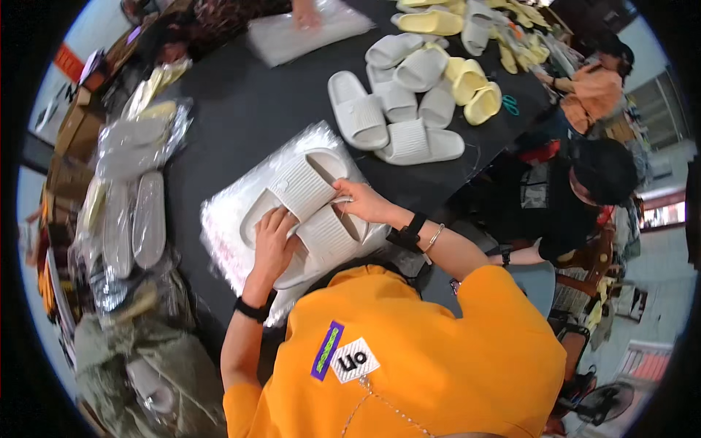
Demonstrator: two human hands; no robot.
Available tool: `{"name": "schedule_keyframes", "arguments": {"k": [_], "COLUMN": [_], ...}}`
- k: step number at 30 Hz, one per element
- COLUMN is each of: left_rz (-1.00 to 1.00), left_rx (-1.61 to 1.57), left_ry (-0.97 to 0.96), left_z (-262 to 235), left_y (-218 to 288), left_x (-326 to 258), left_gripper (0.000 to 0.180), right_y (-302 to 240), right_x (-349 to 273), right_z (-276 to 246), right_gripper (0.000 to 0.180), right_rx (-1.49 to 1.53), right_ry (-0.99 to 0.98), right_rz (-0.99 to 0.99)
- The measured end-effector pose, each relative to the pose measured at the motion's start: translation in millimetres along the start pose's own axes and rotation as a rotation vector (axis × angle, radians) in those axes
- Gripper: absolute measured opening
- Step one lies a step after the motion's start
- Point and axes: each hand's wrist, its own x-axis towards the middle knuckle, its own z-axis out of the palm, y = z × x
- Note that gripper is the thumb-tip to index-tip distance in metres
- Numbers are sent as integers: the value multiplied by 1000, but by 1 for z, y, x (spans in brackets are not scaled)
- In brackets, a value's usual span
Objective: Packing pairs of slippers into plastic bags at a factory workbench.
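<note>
A pair of light grey slide slippers lies side by side on a stack of clear plastic bags [223, 219] in front of me. The farther slipper [301, 182] has a ribbed strap, and the nearer slipper [325, 232] lies against it. My left hand [276, 237] is closed at the left, its fingers curled over the inner edges where the two slippers meet. On the other side, my right hand [361, 202] pinches the pair near the strap edges, thumb and fingers together. The fingertips of both hands are partly hidden between the slippers.
Loose grey slippers [358, 109] and yellow slippers [482, 104] are piled on the dark table [241, 102], beside teal scissors [510, 106]. Bagged slippers [135, 146] line the left edge. Another person's hand [307, 14] touches a bag stack [310, 33]. Two people sit at the right.
</note>
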Motion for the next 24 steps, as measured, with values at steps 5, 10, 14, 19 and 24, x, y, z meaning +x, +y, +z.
{"name": "schedule_keyframes", "arguments": {"k": [5, 10, 14, 19, 24], "left_rz": [-95, -320, -343, -272, -329], "left_rx": [-173, -168, -78, 40, 204], "left_ry": [397, 223, -94, -143, -125], "left_z": [-32, 8, 50, 75, 80], "left_y": [27, -14, -15, -10, -9], "left_x": [0, -22, -41, -55, -58], "left_gripper": [52, 49, 52, 53, 56], "right_y": [-11, -37, -25, -10, 11], "right_x": [-26, -30, -28, 0, -4], "right_z": [-78, -188, -210, -127, -24], "right_gripper": [39, 64, 91, 59, 57], "right_rx": [25, 180, 20, 19, -774], "right_ry": [466, 881, 897, 395, 64], "right_rz": [-31, -122, 128, 237, -145]}}
